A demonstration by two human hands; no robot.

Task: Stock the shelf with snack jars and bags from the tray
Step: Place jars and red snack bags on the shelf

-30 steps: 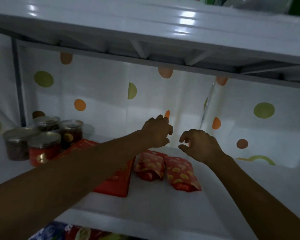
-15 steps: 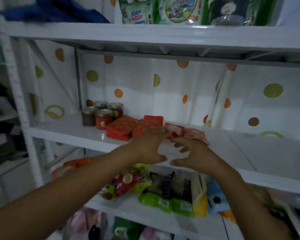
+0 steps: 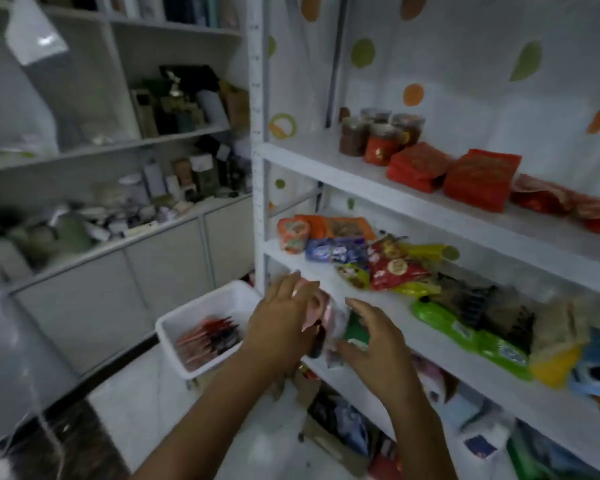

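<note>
A white tray (image 3: 201, 306) stands low on the left of the rack and holds several red snack bags (image 3: 208, 337). On the upper shelf board (image 3: 312, 164) stands a group of snack jars (image 3: 378, 136), with flat red bags (image 3: 478, 178) beside them and smaller red bags (image 3: 548, 199) further right. My left hand (image 3: 281, 327) and my right hand (image 3: 371, 344) hover side by side in front of the lower shelf edge, just right of the tray. Both have spread fingers and hold nothing. Blurred pink and green packets show between them.
The middle shelf carries many colourful snack packets (image 3: 395, 268) and green bags (image 3: 465, 334). A white upright post (image 3: 257, 133) marks the rack's left side. A white cabinet (image 3: 174, 126) with cluttered shelves stands to the left. More goods (image 3: 343, 431) sit below.
My hands have drawn back from the upper shelf and dropped toward the tray level. My view has swung left and down, bringing the tray and the cabinet into sight.
</note>
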